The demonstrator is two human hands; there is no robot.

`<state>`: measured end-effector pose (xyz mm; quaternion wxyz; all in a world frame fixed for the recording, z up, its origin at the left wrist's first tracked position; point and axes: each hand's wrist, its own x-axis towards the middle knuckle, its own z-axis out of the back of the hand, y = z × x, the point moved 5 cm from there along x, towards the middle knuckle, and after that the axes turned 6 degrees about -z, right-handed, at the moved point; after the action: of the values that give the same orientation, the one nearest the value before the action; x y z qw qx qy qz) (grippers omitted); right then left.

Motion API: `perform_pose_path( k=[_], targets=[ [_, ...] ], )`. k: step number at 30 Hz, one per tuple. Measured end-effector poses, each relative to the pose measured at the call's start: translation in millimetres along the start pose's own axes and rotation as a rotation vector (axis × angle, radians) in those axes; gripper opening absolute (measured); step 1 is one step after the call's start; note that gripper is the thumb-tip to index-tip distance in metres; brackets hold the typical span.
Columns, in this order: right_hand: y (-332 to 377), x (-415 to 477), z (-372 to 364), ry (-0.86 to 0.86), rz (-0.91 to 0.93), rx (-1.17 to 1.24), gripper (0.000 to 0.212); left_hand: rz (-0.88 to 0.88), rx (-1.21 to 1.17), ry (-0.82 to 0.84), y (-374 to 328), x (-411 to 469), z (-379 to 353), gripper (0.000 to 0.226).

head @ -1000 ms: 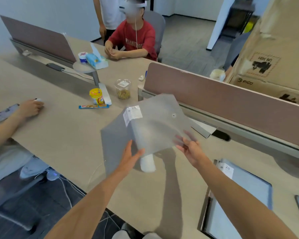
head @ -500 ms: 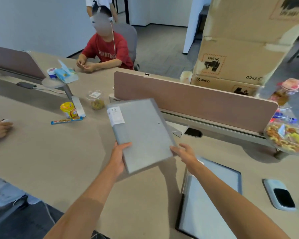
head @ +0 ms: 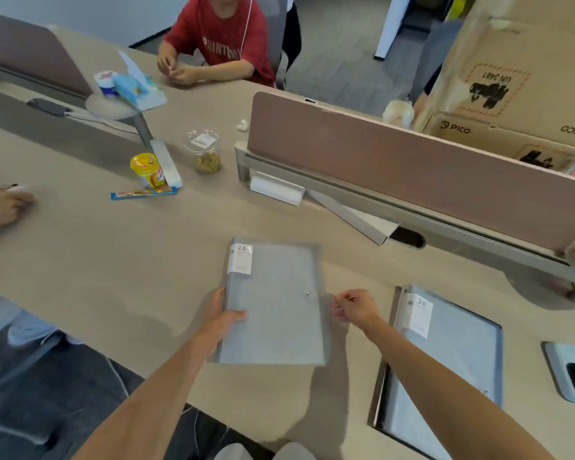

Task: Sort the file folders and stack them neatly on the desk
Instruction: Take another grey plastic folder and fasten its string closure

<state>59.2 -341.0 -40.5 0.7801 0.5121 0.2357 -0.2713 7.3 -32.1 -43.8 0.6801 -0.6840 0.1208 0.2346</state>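
A grey translucent file folder (head: pixel 274 303) with a white "20" label lies flat, low over the beige desk (head: pixel 130 270), in front of me. My left hand (head: pixel 221 322) grips its left spine edge, thumb on top. My right hand (head: pixel 356 307) hovers just off the folder's right edge with fingers loosely curled, holding nothing. A second grey folder (head: pixel 445 360), also labelled "20", lies on the desk to the right, partly under my right forearm.
A brown divider panel (head: pixel 412 167) runs along the back. Snacks stand at the left: a yellow cup (head: pixel 145 169), a clear jar (head: pixel 206 154), a blue wrapper (head: pixel 143 193). A phone (head: pixel 571 373) lies far right. A person in red (head: pixel 223 38) sits opposite; another hand (head: pixel 2 205) rests at left.
The folder came down from a tilted, raised position to lie level near the desk. My right hand let go of its right edge and drew slightly away.
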Motion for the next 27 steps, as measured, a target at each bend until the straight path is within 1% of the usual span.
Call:
perform_pose_path(
  k=[2,5,6,7,8,10,12,14,17,19,21,23,27],
  targets=[
    [-1,8,-19,-0.002,0.023,-0.353,0.022,-0.049,0.233,-0.056,9,11,18,0.069],
    [10,4,-41,0.03,0.055,-0.822,0.021,-0.135,0.706,-0.147,16,26,37,0.069],
    [15,-2,-48,0.077,0.052,-0.925,0.02,-0.168,0.87,-0.118,14,27,35,0.071],
    [19,-7,-54,0.149,0.029,-0.986,0.019,-0.227,1.023,-0.053,9,27,27,0.072],
    [22,-9,-60,0.227,-0.001,-0.997,0.019,-0.298,1.149,0.039,5,30,18,0.072],
    [26,-12,-72,0.355,-0.062,-0.88,0.015,-0.417,1.268,0.222,4,38,-1,0.069],
    [33,-13,-80,0.374,-0.077,-0.753,0.014,-0.427,1.323,0.383,9,46,-16,0.069],
    [38,-12,-86,0.367,-0.05,-0.705,0.014,-0.422,1.373,0.481,14,53,-25,0.075],
    [39,-9,-97,0.335,-0.049,-0.609,0.011,-0.491,1.386,0.518,15,58,-26,0.08],
    [40,-7,-105,0.262,-0.011,-0.569,0.018,-0.522,1.384,0.52,18,62,-20,0.083],
    [40,-3,-115,0.226,0.057,-0.631,0.022,-0.547,1.376,0.52,20,65,-15,0.087],
    [40,-2,-126,0.242,0.095,-0.707,0.022,-0.562,1.369,0.51,21,68,-12,0.093],
    [43,7,-142,0.252,0.132,-0.762,0.015,-0.577,1.361,0.497,22,69,-10,0.095]
  ],
)
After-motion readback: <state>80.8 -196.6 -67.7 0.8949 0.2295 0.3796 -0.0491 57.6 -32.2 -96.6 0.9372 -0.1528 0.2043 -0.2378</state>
